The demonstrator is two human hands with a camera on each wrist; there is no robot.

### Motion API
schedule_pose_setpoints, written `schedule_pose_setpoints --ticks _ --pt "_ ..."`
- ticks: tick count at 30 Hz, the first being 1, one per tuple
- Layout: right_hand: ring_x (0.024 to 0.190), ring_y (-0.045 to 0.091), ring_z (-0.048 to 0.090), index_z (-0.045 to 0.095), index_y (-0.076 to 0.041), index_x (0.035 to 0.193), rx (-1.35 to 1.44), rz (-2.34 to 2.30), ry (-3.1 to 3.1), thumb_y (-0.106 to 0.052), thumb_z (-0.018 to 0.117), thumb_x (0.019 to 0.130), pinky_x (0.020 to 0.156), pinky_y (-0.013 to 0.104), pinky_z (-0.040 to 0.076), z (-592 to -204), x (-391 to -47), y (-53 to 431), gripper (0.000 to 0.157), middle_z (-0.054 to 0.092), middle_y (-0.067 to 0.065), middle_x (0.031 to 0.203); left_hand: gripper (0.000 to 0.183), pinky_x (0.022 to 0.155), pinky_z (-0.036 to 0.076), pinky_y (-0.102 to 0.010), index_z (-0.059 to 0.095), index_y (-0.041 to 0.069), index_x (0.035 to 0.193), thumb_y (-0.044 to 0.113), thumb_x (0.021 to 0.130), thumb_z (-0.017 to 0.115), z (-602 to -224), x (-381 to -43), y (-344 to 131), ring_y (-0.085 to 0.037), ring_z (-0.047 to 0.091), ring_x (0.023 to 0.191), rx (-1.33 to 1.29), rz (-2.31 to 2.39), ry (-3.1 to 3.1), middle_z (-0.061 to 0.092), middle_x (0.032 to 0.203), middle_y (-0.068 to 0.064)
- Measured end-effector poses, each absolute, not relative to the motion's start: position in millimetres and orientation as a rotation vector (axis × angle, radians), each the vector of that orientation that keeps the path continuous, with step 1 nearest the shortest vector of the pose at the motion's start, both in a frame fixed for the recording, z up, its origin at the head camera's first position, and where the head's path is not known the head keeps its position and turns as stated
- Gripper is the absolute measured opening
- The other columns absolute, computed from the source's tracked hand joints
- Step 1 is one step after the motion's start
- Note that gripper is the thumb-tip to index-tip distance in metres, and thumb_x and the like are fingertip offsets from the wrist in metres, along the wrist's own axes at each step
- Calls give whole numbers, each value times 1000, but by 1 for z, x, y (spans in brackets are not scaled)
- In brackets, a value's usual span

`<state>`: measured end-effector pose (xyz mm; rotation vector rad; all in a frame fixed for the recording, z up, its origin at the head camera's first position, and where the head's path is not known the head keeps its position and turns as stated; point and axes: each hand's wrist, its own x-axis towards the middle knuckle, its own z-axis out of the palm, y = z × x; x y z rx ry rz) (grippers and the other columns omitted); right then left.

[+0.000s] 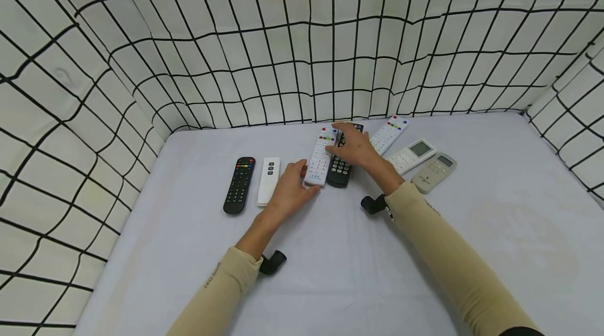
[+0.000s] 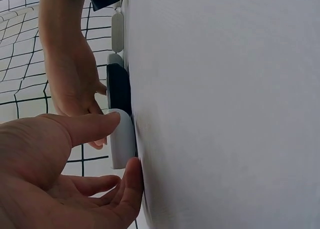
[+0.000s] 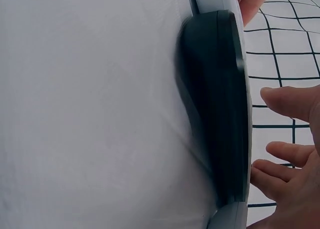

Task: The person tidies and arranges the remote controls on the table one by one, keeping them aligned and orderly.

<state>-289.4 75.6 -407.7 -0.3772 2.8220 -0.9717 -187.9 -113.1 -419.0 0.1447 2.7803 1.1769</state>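
Observation:
My left hand [image 1: 290,189] is at the near end of a white remote control [image 1: 321,158] with coloured buttons at its top. In the left wrist view, the thumb touches one side of this white remote [image 2: 121,141] and the curled fingers meet its other side. Right beside it lies a black remote control [image 1: 338,172]. Over that black remote [image 3: 215,104] hovers my right hand [image 1: 354,146], fingers spread and holding nothing. Its thumb and index fingertips reach toward the white remote's right edge; contact there is unclear.
To the left lie another black remote [image 1: 239,186] and a plain white remote [image 1: 269,181]. Rightward are a second white button remote [image 1: 389,134], a white remote with a screen [image 1: 412,155] and a beige one [image 1: 434,172]. Black netting [image 1: 311,24] encloses the white table [image 1: 330,273].

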Motion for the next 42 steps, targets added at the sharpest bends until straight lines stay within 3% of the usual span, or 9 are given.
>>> schedule_pose_setpoints --ticks 11,18,29,36,42 --pt "158 36 31 39 -12 160 -419 -938 2825 -32 71 99 127 71 7 -412 -293 75 71 37 14 168 74 93 53 -43 45 -6 151 11 89 81 -421 -189 -113 -29 60 107 181 1187 2814 59 132 -24" --pt "159 37 27 35 -12 162 -435 -905 2818 -36 67 101 126 72 8 -414 -300 77 73 32 14 171 71 93 53 -42 47 -6 148 10 88 82 -423 -189 -110 -28 59 106 172 1213 2813 60 129 -23" --pt "158 36 30 37 -13 161 -475 -905 2811 -37 68 100 125 73 11 -419 -306 77 73 34 14 169 75 96 53 -44 44 -6 151 9 88 81 -423 -189 -112 -30 61 110 178 1224 2811 60 130 -24" --pt "150 35 43 39 -13 159 -467 -1082 2802 -28 72 97 127 70 2 -418 -303 80 72 48 15 159 81 103 52 -46 40 -5 155 9 87 82 -420 -187 -112 -33 61 119 147 1236 2782 61 134 -23" --pt "138 33 55 45 -10 155 -506 -1212 2850 -20 75 94 128 69 4 -415 -299 80 68 53 16 151 83 97 56 -44 39 -4 156 7 86 83 -418 -183 -115 -32 64 115 138 1294 2758 60 136 -23"
